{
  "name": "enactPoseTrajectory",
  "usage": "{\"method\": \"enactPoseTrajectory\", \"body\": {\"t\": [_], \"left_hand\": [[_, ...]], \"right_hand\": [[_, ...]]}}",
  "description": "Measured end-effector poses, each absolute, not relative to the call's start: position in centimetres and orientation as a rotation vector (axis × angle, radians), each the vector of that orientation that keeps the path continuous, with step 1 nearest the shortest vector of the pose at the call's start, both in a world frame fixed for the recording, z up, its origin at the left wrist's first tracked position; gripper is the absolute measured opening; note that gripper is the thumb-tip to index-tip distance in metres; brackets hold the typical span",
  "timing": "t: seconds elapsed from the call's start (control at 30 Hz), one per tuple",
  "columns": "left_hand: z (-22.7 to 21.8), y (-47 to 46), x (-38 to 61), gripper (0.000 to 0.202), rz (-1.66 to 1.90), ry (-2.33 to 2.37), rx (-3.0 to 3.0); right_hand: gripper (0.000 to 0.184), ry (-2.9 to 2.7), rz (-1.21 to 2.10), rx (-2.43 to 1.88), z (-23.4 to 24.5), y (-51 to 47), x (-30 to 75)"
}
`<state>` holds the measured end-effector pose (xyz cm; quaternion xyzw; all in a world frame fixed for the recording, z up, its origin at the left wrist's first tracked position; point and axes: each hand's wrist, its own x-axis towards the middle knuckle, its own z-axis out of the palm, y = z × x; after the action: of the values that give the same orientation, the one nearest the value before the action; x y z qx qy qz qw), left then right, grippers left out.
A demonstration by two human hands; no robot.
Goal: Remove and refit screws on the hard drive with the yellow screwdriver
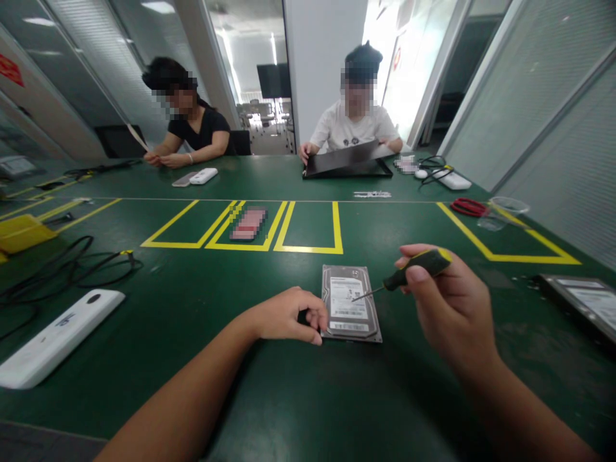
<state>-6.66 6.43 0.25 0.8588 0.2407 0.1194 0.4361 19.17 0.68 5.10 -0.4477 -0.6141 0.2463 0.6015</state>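
Note:
A hard drive lies flat on the green table, its white label facing up. At its lower left edge, my left hand rests with curled fingers and thumb touching the casing, steadying that side. My right hand is closed around the dark green and yellow handle of a screwdriver, thumb along the handle. The thin shaft points left and down over the drive's label; whether its tip touches the label I cannot tell.
A second hard drive lies at the right. At the left are a white power bank, black cables and a yellow object. A phone lies inside yellow tape marks. Across the table sit two people, one holding a dark panel.

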Motion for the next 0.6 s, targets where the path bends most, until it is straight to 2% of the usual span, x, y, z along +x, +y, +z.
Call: {"method": "enactPoseTrajectory", "body": {"t": [0.3, 0.6], "left_hand": [[0.0, 6.4, -6.6, 0.018, 0.32, 0.601, 2.134], [0.1, 6.3, -6.7, 0.019, 0.32, 0.6, 2.052]], "right_hand": [[0.019, -1.853, 0.517, -0.942, 7.6, 0.2, 15.2], [0.012, -1.947, 0.512, -0.897, 6.5, 2.1, 13.3]]}}
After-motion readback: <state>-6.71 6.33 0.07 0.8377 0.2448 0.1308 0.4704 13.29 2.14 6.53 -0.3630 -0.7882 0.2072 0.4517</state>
